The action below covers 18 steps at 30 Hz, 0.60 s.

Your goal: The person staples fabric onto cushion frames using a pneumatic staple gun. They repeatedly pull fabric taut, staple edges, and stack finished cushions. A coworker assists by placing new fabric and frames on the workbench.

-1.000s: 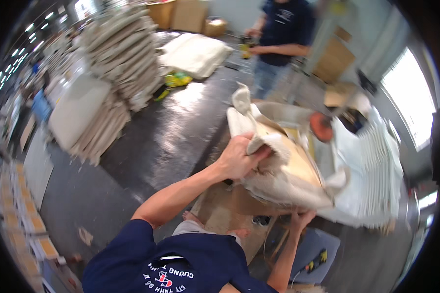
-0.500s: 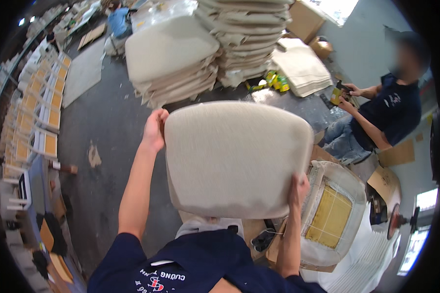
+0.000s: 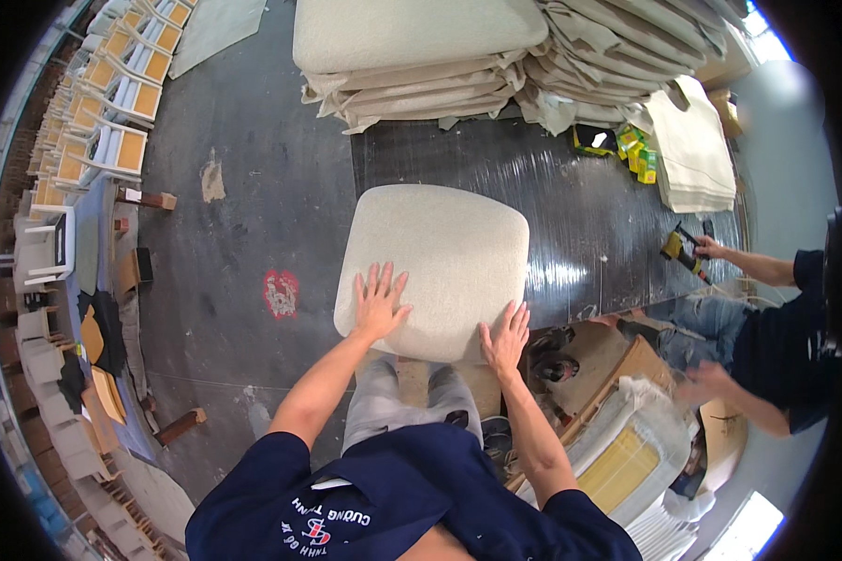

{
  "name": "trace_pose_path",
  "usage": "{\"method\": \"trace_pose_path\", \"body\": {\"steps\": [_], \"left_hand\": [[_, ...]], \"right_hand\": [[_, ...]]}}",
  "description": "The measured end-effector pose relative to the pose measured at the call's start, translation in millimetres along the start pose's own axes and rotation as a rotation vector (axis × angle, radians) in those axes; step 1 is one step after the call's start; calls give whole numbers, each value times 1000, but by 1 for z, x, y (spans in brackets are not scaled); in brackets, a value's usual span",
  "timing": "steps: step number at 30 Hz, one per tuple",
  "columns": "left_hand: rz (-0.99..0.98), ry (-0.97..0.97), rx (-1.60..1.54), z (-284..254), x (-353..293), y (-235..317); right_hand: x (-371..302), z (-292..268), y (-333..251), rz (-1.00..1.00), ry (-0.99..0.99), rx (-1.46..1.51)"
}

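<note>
A beige fabric-covered seat cushion (image 3: 444, 248) lies flat on the dark tabletop (image 3: 295, 215), close to its front edge. Flat on the cushion's near left part rests my left hand (image 3: 379, 304), fingers spread. My right hand (image 3: 507, 338) lies on the near right corner of the same cushion, its fingers stretched out and the thumb a little apart. Neither hand grips it. The underside of the cushion is hidden against the table.
Stacked beige cushions (image 3: 421, 37) and folded fabric pieces (image 3: 692, 145) stand at the far side, beside yellow-green small boxes (image 3: 636, 154). On the right, a co-worker (image 3: 781, 327) holds a staple gun (image 3: 685, 251). A carton with another cushion (image 3: 617, 467) stands at lower right.
The cushion has come down from my raised hands onto the table. Both hands have let go of its edges and now lie on top. The view has tilted downward.
</note>
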<state>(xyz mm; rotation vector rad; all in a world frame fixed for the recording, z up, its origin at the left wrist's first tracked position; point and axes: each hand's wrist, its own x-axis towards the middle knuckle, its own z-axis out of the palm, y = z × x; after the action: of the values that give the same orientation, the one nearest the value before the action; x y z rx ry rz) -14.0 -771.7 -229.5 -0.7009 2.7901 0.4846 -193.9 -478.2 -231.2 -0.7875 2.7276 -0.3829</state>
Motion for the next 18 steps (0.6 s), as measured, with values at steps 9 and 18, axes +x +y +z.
{"method": "trace_pose_path", "body": {"steps": [9,18], "left_hand": [[-414,216,-98,-70,208,-36],[-456,433,-100,-40,240,-53]], "right_hand": [[222,-15,-40,-116,96,-29],[314,24,-156,-200,-18,-233]]}}
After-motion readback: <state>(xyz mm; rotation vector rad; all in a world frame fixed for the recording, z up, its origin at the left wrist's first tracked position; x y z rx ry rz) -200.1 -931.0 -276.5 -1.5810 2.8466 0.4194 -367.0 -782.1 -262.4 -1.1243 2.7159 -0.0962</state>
